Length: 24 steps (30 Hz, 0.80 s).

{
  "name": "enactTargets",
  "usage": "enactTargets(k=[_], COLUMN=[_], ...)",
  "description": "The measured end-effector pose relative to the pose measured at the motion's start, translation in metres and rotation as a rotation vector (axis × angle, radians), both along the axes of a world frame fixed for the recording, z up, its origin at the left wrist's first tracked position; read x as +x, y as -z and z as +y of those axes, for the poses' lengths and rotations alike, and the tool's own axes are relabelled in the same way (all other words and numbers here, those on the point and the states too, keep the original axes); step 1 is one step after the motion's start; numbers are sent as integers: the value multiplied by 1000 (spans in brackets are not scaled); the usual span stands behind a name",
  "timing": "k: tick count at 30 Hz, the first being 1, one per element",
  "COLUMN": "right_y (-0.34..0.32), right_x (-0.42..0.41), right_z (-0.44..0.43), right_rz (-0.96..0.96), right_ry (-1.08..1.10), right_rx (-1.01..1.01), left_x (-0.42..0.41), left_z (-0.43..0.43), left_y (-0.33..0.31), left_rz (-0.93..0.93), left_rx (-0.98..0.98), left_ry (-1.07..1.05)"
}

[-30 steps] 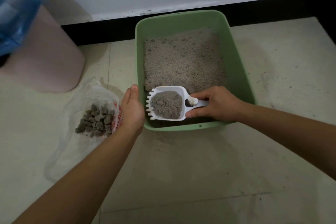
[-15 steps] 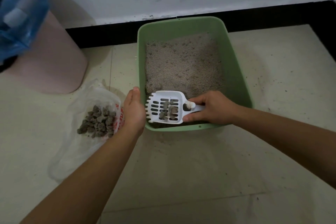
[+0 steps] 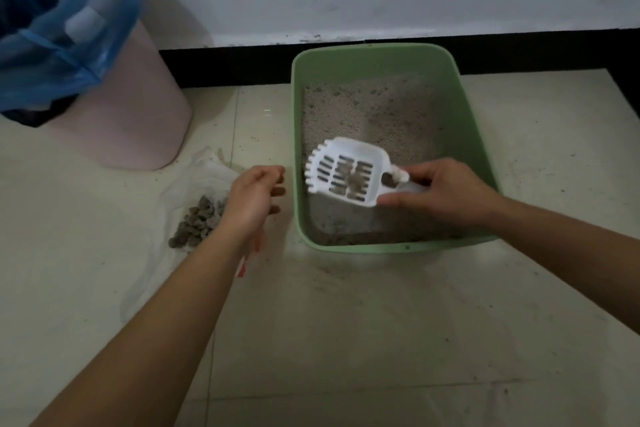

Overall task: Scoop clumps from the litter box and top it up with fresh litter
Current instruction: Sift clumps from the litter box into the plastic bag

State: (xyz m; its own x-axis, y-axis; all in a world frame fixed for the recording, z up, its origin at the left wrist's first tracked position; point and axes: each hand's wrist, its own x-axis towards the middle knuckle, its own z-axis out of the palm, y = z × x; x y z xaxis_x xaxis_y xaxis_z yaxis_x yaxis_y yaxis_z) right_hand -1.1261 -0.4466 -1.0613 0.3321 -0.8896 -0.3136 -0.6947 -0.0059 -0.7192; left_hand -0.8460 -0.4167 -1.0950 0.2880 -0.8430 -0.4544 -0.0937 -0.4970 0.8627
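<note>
Several clumps (image 3: 354, 180) are lying in the white scoop (image 3: 360, 151) your right hand (image 3: 446, 194) is gripping above the green litter box (image 3: 381, 248); your left hand (image 3: 252, 198) is hovering just left of it, loosely curled, empty.

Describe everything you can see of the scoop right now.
The scoop is white plastic, with a slotted floor, low side walls and a row of short teeth along its left edge. A few grey clumps lie on the slots. The right hand grips its handle, which is mostly hidden. The scoop is held over the litter inside the green litter box, near the front. The left hand does not touch it.
</note>
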Motion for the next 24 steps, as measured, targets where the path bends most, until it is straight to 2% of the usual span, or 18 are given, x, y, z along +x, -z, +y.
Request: enactTargets(k=[2, 5, 7, 9, 11, 16, 24], right_y=[-17, -40, -50, -55, -50, -27, -35], right_x=[10, 36, 63, 100, 136, 191, 178], right_z=[-6, -14, -16, -9, 6, 43, 39], right_rz=[-44, -20, 44, 153, 288, 601, 638], right_ry=[42, 44, -26, -168, -322, -772, -738], right_rx=[-25, -93, -151, -235, -328, -674, -782], left_x=[26, 69, 95, 113, 128, 143, 143], left_z=[4, 11, 15, 19, 24, 34, 29], left_y=[-4, -9, -9, -10, -4, 9, 9], left_rz=[-278, -566, -779, -900, -840, -458, -370], left_rx=[-144, -266, -210, -73, 37, -27, -60], left_ry=[-21, -59, -54, -28, -22, -266, -370])
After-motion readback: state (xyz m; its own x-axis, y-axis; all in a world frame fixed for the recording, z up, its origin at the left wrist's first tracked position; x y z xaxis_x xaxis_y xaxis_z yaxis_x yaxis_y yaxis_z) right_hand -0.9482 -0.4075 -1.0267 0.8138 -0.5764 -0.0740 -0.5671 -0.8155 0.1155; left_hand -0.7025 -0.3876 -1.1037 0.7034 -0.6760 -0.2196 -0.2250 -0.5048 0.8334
